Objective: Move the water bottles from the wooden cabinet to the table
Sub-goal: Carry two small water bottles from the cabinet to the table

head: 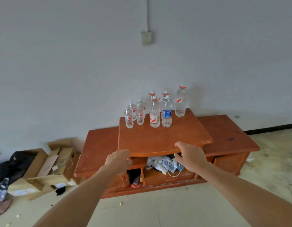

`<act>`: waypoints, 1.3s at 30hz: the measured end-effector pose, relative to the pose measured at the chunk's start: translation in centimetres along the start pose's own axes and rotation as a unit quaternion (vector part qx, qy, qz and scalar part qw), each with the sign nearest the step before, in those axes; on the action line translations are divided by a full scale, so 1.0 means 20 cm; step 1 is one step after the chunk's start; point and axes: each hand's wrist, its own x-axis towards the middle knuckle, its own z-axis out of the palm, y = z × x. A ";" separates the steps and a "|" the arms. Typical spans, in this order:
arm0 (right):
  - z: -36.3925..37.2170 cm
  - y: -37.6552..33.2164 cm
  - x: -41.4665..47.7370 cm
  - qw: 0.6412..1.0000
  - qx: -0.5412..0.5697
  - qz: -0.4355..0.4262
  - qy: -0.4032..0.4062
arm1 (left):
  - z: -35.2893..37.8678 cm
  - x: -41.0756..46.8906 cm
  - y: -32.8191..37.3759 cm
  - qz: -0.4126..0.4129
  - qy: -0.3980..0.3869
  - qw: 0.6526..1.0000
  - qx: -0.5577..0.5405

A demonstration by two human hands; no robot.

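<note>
Our left hand (119,159) and right hand (189,157) are bare, with fingers loosely curled and holding nothing. Both are near the curved front edge of the glossy reddish wooden cabinet (158,141). On its smooth raised top stand the clear plastic water bottles (154,113): five tall, one of them blue-labelled, and three or four small, since overlap hides the exact count. Behind them is a plain grey wall (76,63).

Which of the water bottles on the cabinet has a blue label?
The tall bottle at the front right of the group on the wooden cabinet. It alone wears a blue label; all the others show red.
</note>
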 end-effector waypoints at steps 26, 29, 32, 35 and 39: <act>0.80 -0.01 2.56 0.985 0.027 -0.113 -0.128 | -0.10 2.12 -0.63 -0.141 -0.041 0.988 -0.036; 0.91 -0.07 2.72 0.988 0.024 -0.089 -0.123 | -0.12 2.33 -0.73 -0.131 -0.042 0.990 -0.041; 1.00 -0.11 2.89 0.989 0.002 -0.065 -0.129 | -0.12 2.57 -0.79 -0.102 -0.029 0.993 -0.055; 1.10 -0.14 3.02 0.990 -0.024 -0.039 -0.137 | -0.08 2.78 -0.82 -0.057 -0.021 0.997 -0.049; 1.25 -0.15 3.12 0.981 -0.064 -0.033 -0.179 | 0.02 2.97 -0.82 0.018 -0.045 0.999 -0.014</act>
